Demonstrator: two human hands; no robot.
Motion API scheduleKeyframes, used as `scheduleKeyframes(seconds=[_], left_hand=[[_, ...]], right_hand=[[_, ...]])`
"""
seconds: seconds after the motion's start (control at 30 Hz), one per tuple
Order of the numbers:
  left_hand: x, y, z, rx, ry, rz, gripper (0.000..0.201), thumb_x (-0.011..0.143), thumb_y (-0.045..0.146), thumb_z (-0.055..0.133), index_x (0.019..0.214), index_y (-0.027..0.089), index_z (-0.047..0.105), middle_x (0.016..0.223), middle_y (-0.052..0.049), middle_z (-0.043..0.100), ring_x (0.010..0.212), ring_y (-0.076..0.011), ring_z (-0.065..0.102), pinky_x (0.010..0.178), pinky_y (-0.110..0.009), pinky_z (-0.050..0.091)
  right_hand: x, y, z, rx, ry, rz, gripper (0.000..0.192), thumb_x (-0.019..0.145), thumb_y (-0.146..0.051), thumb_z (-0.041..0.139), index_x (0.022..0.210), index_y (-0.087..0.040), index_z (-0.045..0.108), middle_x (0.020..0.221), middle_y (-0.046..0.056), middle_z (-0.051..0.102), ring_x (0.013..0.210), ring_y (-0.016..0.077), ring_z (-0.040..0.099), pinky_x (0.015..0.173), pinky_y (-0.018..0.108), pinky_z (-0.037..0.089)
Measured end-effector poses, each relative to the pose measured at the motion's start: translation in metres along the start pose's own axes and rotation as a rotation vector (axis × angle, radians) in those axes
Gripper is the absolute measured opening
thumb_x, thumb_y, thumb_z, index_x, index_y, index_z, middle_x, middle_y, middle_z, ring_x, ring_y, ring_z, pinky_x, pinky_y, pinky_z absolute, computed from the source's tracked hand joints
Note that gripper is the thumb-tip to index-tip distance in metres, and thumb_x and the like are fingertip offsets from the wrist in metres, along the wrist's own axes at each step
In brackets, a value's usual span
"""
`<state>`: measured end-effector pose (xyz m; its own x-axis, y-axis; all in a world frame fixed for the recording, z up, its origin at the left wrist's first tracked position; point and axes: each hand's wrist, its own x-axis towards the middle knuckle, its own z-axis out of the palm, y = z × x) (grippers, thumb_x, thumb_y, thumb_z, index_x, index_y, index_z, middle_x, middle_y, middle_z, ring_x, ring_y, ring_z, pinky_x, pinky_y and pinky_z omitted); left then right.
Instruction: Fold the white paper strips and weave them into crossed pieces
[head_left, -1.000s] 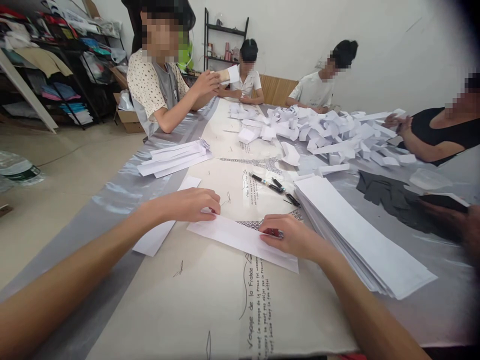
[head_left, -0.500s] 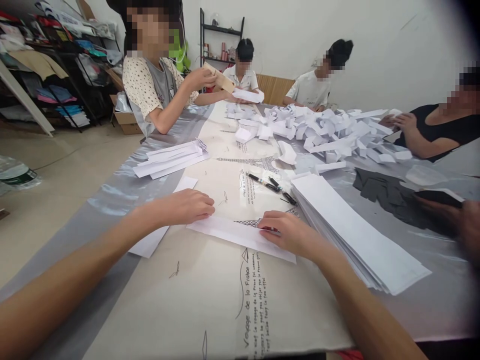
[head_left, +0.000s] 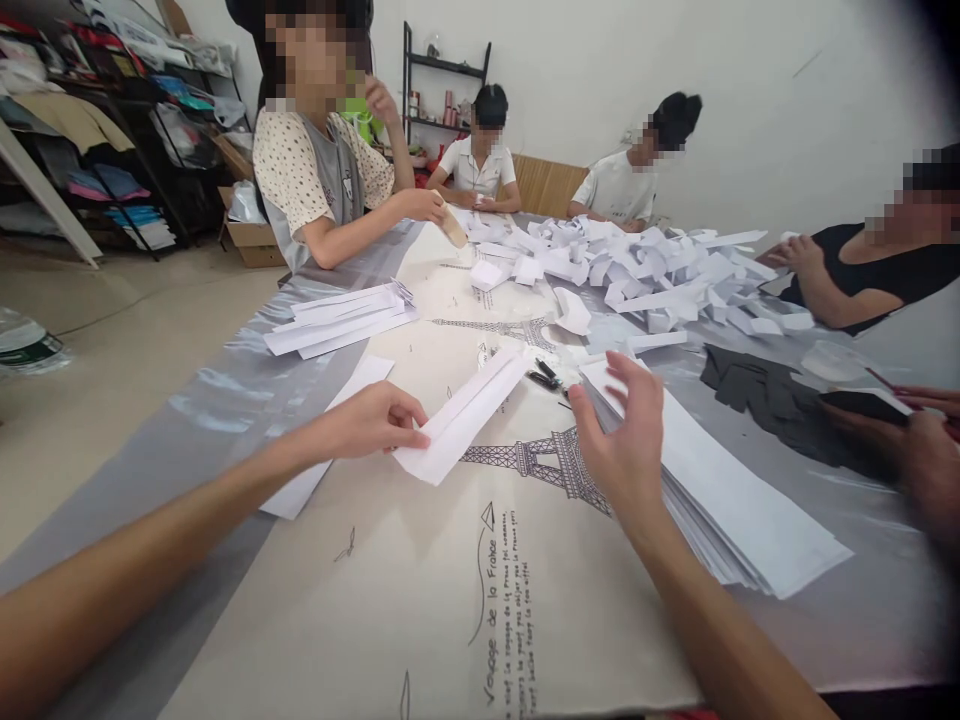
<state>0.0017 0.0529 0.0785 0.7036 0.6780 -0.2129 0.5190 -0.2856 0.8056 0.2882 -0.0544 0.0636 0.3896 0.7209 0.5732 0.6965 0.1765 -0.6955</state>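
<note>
Plain white walls (head_left: 750, 90) are seen all round, lit pretty evenly. A black shelf unit (head_left: 442, 85) is set against the far wall, with a wooden panel (head_left: 551, 182) beside it. Dark racks (head_left: 112, 130) stuffed with folded cloth are lined up on the left, over a beige floor (head_left: 127, 330). A cardboard box (head_left: 251, 235) is parked nearby.
</note>
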Motion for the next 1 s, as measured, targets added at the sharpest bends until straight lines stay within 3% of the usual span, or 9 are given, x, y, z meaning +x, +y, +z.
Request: scheduleKeyframes(seconds=[0.13, 0.2, 0.27, 0.37, 0.47, 0.53, 0.77, 0.87, 1.0], left_hand=[[-0.014, 0.012, 0.054, -0.206, 0.166, -0.038, 0.038, 0.078, 0.033, 0.075, 0.112, 0.018, 0.064, 0.062, 0.005, 0.063, 0.056, -0.0153, 0.060, 0.056, -0.025, 0.045], [-0.024, 0.022, 0.077, -0.302, 0.114, -0.054, 0.053, 0.083, 0.030, 0.071, 0.130, 0.020, 0.050, 0.065, 0.006, 0.064, 0.054, -0.0163, 0.063, 0.055, -0.026, 0.047], [-0.033, 0.029, 0.089, -0.213, -0.022, -0.039, 0.047, 0.092, 0.038, 0.063, 0.133, 0.020, 0.048, 0.065, 0.005, 0.064, 0.049, -0.0172, 0.062, 0.052, -0.027, 0.046], [-0.034, 0.031, 0.088, 0.269, 0.149, 0.077, 0.039, 0.098, 0.048, 0.056, 0.125, 0.019, 0.054, 0.072, 0.000, 0.065, 0.060, -0.0218, 0.064, 0.058, -0.032, 0.048], [-0.023, 0.019, 0.079, 0.694, 0.434, 0.213, 0.043, 0.100, 0.049, 0.053, 0.129, 0.016, 0.051, 0.107, -0.014, 0.069, 0.097, -0.0326, 0.067, 0.080, -0.043, 0.052], [-0.014, 0.006, 0.076, 0.841, 0.458, 0.256, 0.049, 0.101, 0.051, 0.052, 0.131, 0.012, 0.051, 0.131, -0.023, 0.061, 0.123, -0.0395, 0.059, 0.095, -0.050, 0.050], [-0.018, -0.015, 0.073, 0.780, 0.354, 0.307, 0.058, 0.102, 0.058, 0.046, 0.134, 0.010, 0.053, 0.146, -0.024, 0.053, 0.144, -0.0399, 0.043, 0.115, -0.055, 0.040], [-0.022, -0.011, 0.070, 0.703, 0.313, 0.374, 0.053, 0.101, 0.056, 0.050, 0.133, 0.015, 0.054, 0.144, -0.020, 0.056, 0.141, -0.0374, 0.046, 0.114, -0.054, 0.042], [-0.021, -0.011, 0.071, 0.683, 0.320, 0.401, 0.060, 0.101, 0.059, 0.049, 0.141, 0.015, 0.046, 0.147, -0.020, 0.053, 0.145, -0.0377, 0.043, 0.117, -0.055, 0.040]], right_hand=[[-0.015, -0.004, 0.022, 0.305, -0.393, 0.391, 0.063, 0.095, -0.053, 0.060, 0.148, -0.024, 0.043, 0.142, 0.018, 0.058, 0.115, 0.0323, 0.067, 0.093, 0.052, 0.060], [-0.023, -0.004, 0.034, 0.323, -0.503, 0.336, 0.059, 0.095, -0.042, 0.061, 0.149, -0.026, 0.045, 0.141, 0.014, 0.060, 0.120, 0.0304, 0.065, 0.097, 0.049, 0.059], [-0.029, -0.003, 0.042, 0.264, -0.556, 0.211, 0.053, 0.093, -0.026, 0.057, 0.145, -0.028, 0.052, 0.141, 0.010, 0.062, 0.124, 0.0284, 0.063, 0.103, 0.048, 0.055], [-0.035, -0.004, 0.045, 0.160, -0.621, 0.069, 0.055, 0.086, -0.012, 0.052, 0.140, -0.026, 0.058, 0.141, 0.009, 0.061, 0.127, 0.0279, 0.060, 0.111, 0.050, 0.048], [-0.038, -0.006, 0.044, 0.133, -0.686, 0.011, 0.057, 0.086, -0.010, 0.051, 0.140, -0.025, 0.058, 0.143, 0.008, 0.060, 0.131, 0.0276, 0.057, 0.114, 0.051, 0.045], [-0.039, -0.007, 0.044, 0.147, -0.690, 0.015, 0.057, 0.087, -0.010, 0.052, 0.141, -0.026, 0.057, 0.144, 0.007, 0.060, 0.133, 0.0270, 0.056, 0.115, 0.050, 0.045], [-0.034, -0.022, 0.032, 0.322, -0.804, 0.174, 0.046, 0.100, -0.042, 0.059, 0.144, -0.032, 0.055, 0.149, 0.005, 0.059, 0.137, 0.0269, 0.055, 0.113, 0.049, 0.049], [-0.034, -0.028, 0.029, 0.303, -0.905, 0.049, 0.044, 0.106, -0.046, 0.048, 0.148, -0.033, 0.052, 0.152, 0.003, 0.056, 0.143, 0.0259, 0.050, 0.118, 0.051, 0.043], [-0.036, -0.023, 0.039, 0.086, -0.889, -0.222, 0.047, 0.105, -0.039, 0.048, 0.151, -0.027, 0.049, 0.158, 0.007, 0.049, 0.148, 0.0272, 0.042, 0.122, 0.054, 0.039]])
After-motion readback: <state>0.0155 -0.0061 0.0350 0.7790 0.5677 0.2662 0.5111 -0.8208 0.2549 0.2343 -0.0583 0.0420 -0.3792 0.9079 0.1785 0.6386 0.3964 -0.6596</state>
